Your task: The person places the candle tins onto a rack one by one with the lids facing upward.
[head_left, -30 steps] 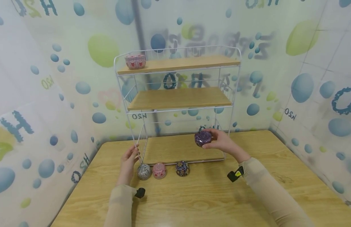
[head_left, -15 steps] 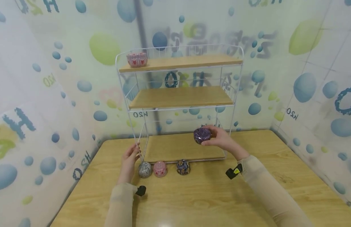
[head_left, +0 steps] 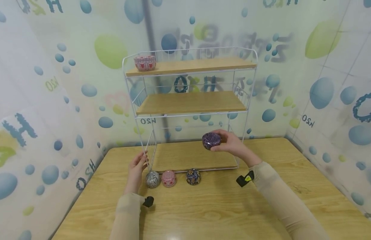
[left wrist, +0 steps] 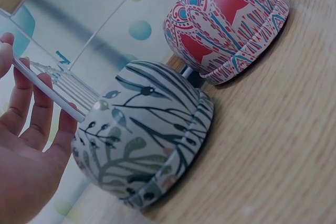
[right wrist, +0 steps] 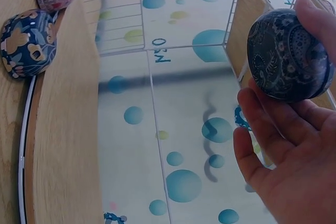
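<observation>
A dark purple patterned round tin (head_left: 211, 141) is pinched between the thumb and fingers of my right hand (head_left: 233, 146). It hangs above the bottom board of the white wire shelf rack (head_left: 191, 104), apart from it. My left hand (head_left: 136, 170) grips the rack's front left post, with fingers curled round the white wire in the left wrist view. Close by that hand sits a grey-and-white leaf-patterned tin (left wrist: 142, 135). Beside it are a pink-and-red tin (head_left: 168, 179) and a navy floral tin (head_left: 193, 177), lined up along the rack's front edge.
Another pink-and-red tin (head_left: 145, 63) stands at the left end of the top board. The middle board (head_left: 191, 102) lies above my right hand. The rack rests on a wooden table (head_left: 203, 210), with patterned walls behind and at both sides.
My right hand has lifted the purple tin slightly and carried it a little to the left. My left hand keeps its place on the post.
</observation>
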A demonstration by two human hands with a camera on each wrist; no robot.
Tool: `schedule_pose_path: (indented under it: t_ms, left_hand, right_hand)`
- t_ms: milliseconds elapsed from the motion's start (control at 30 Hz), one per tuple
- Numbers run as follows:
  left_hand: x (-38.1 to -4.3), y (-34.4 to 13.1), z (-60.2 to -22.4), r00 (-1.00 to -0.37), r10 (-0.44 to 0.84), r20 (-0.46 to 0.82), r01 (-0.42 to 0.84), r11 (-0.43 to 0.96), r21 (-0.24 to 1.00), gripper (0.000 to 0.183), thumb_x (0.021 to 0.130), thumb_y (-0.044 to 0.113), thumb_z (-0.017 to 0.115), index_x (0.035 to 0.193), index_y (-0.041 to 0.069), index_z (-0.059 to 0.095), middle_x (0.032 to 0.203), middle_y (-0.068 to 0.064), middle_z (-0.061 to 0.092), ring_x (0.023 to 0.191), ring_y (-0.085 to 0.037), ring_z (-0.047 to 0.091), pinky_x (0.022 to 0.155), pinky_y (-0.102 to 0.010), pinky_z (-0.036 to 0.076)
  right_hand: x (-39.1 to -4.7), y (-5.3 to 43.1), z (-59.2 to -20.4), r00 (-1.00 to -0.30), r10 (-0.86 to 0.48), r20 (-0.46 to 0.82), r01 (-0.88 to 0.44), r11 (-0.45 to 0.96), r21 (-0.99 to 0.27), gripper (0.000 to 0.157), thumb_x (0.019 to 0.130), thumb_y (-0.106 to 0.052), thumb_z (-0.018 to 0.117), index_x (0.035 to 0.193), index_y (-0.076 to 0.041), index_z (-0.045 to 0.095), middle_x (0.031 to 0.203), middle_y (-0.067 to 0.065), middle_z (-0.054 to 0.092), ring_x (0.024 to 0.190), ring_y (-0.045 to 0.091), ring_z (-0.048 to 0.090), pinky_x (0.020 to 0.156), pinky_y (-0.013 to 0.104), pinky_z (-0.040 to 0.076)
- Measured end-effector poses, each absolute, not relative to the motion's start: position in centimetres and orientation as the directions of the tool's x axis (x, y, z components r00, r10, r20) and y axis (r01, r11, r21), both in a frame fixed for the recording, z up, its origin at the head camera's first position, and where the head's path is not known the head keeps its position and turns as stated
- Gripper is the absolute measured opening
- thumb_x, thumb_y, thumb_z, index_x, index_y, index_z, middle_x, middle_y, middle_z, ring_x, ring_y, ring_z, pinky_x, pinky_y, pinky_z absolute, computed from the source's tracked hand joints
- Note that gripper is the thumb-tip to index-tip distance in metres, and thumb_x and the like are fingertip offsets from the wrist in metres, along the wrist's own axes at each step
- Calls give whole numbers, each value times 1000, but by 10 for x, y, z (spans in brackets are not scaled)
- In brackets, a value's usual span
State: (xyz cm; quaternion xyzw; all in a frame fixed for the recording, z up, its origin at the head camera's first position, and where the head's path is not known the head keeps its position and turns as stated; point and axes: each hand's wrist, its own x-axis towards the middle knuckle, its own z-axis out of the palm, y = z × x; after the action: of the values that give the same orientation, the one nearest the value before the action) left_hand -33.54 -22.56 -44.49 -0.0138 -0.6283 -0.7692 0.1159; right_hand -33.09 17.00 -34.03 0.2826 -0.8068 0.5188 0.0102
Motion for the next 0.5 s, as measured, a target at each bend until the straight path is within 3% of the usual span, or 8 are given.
schedule_pose_path:
  t_ms: [267,500]
  left_hand:
    - [-329,-225,-439,-974,-129,187,207,-168,964,38,102,9,49,134,-10,46,104,-9,54,97,-18,52,103,-53,35]
    - [-329,-223,-437,-974,-130,186,207,-178,962,39,102,8,48,135,-12,44,103,-8,54,96,-17,52,103,-54,35]
  right_hand:
    - [-331,168,-333,-829,-450,331,-484,281,-829,61,80,-9,79,133,3,51,123,19,59,111,34,58,92,44,48]
    - [-332,167,-326,-822,-448,352,-500,270,-823,60,79,-6,78,131,5,52,122,21,59,110,35,58,92,44,48]
